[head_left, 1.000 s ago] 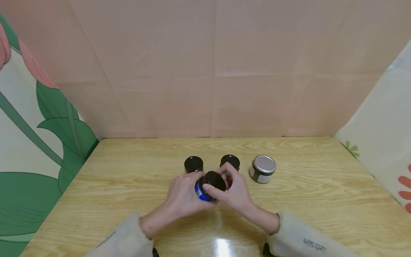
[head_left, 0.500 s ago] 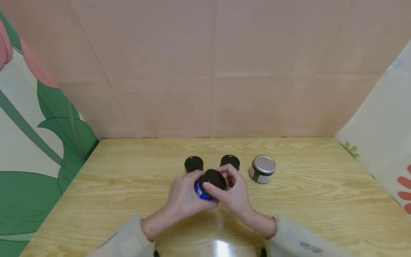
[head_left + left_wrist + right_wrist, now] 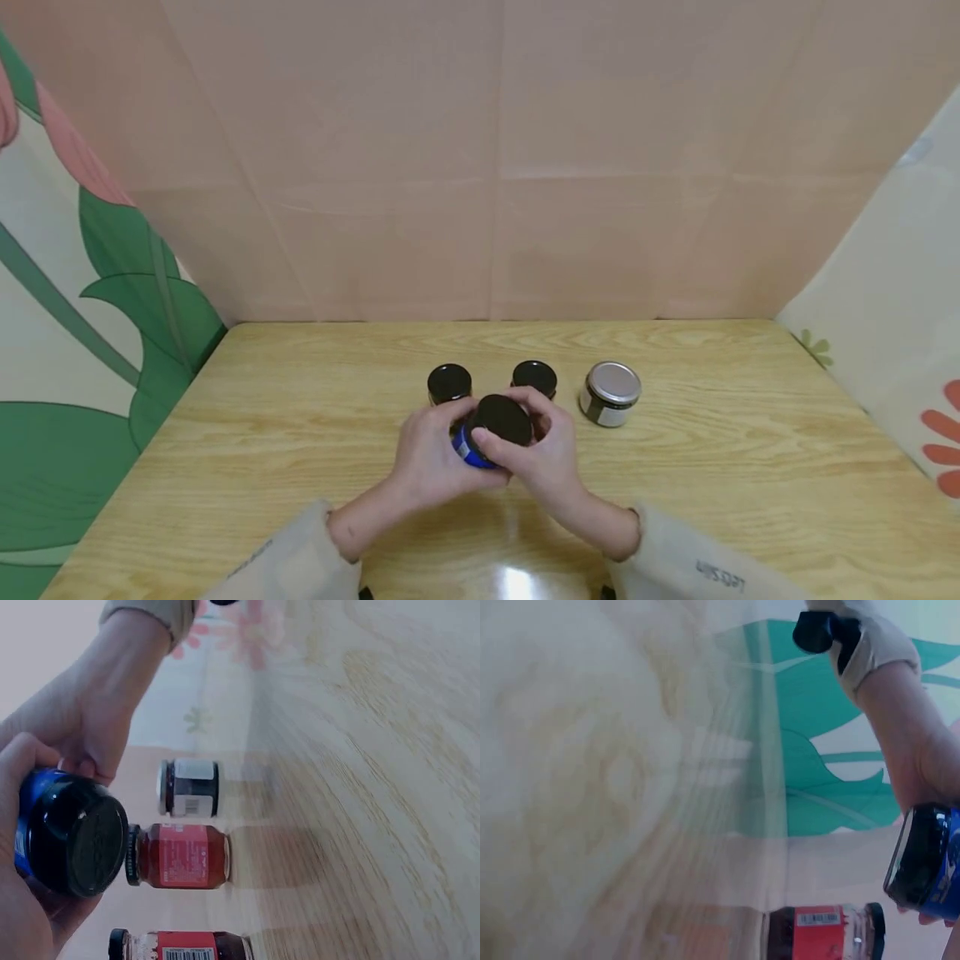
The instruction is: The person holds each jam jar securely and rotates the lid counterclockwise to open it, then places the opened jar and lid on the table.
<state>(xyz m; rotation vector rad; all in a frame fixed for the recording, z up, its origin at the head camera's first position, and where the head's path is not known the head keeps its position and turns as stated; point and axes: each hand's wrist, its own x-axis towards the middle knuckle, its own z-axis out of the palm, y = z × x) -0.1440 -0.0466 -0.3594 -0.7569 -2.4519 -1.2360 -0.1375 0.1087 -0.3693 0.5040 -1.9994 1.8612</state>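
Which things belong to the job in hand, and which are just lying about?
In use:
left hand
right hand
black-lidded, blue-labelled round jar

Seemingly lying about:
black-lidded, red-labelled glass jar
similar jar to its left
silver-lidded glass jar

Your held jar (image 3: 71,832): black-lidded, blue-labelled
Two mid-frame jars (image 3: 449,383): black-lidded, red-labelled
Rightmost jar (image 3: 611,393): silver-lidded, white-labelled
Your tabletop (image 3: 240,433): yellow-tan wood grain
Your sleeves (image 3: 686,554): pale beige, dark-lettered
Your backdrop (image 3: 487,183): pinkish beige
Left-edge panel (image 3: 67,475): leafy green, pink and white
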